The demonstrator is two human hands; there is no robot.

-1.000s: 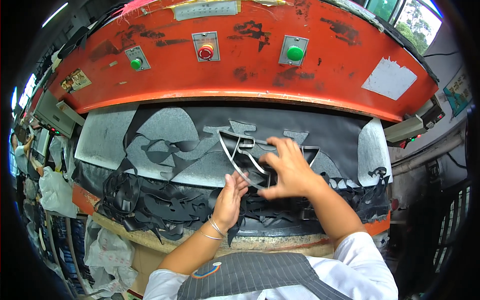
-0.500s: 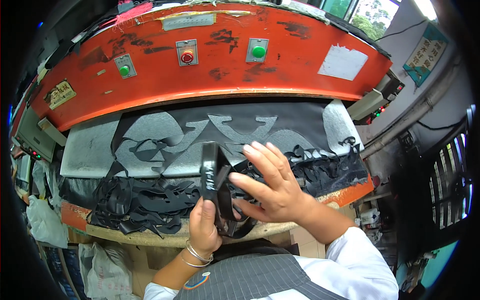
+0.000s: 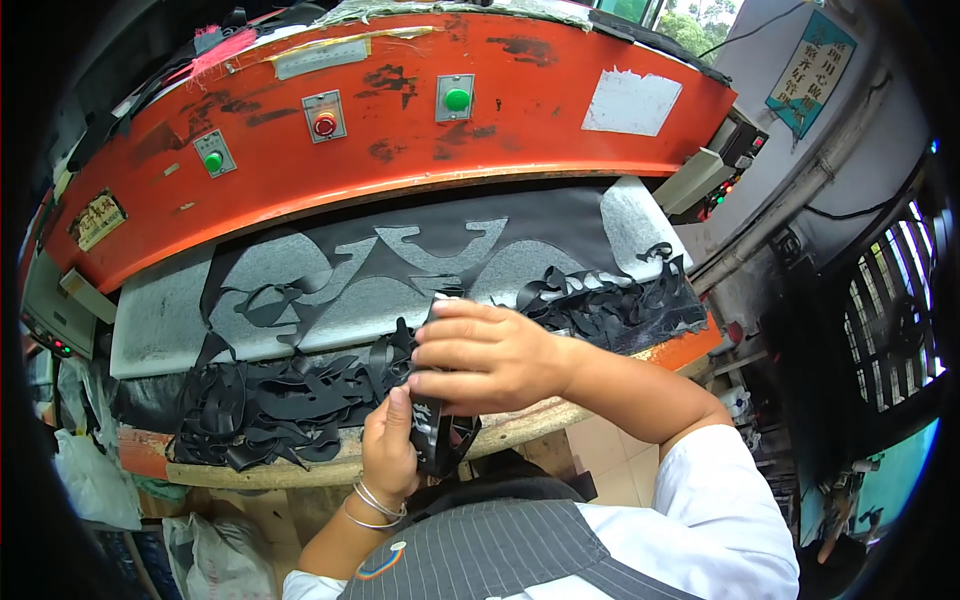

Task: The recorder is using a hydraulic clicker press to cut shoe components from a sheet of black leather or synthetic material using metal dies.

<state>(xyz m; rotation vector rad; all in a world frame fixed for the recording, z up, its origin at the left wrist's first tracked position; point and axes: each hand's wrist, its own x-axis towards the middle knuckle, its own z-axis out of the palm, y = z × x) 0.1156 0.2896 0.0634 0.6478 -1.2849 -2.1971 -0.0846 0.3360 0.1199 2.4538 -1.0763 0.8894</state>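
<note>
Held upright in front of my chest is a black, hollow cutting die (image 3: 426,432) with white marks along its side. My left hand (image 3: 388,448) is closed round its lower left side, the thumb pointing up along it. Across the die's upper end lies my right hand (image 3: 505,358), its fingers close together and bent over the edge; what lies under the palm is hidden. Beyond my hands, a black sheet (image 3: 560,205) with curved cut-outs is spread on the pale cutting board (image 3: 155,325).
A red press beam (image 3: 400,130) with green and red buttons spans the far side. Black offcuts (image 3: 290,400) are heaped along the near edge, with more scraps (image 3: 600,308) at the right. White plastic bags (image 3: 95,480) stand at lower left.
My right hand has moved left from beside the die onto its upper end, its spread fingers coming together. The die has turned and sits slightly lower. The whole view has shifted.
</note>
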